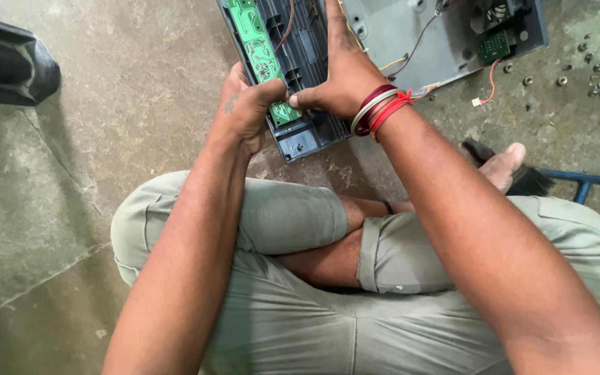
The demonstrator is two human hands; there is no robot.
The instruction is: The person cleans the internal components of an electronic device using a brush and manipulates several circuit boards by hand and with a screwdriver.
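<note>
A dark grey plastic casing [310, 48] lies open on the concrete floor in front of my crossed legs. A long green circuit board [258, 48] sits along its left side. My left hand [244, 107] grips the casing's near left edge, thumb pressed on the board's lower end. My right hand [345, 69], with red threads and a bangle at the wrist, rests on the casing with the thumb meeting the board's end and a finger stretched up along the ribs.
A grey metal panel [397, 35] with wires and a small green board [493, 46] lies behind. Several loose screws [595, 73] lie at the far right. A black object [5, 66] sits at the left. A blue frame [585, 182] runs by my foot.
</note>
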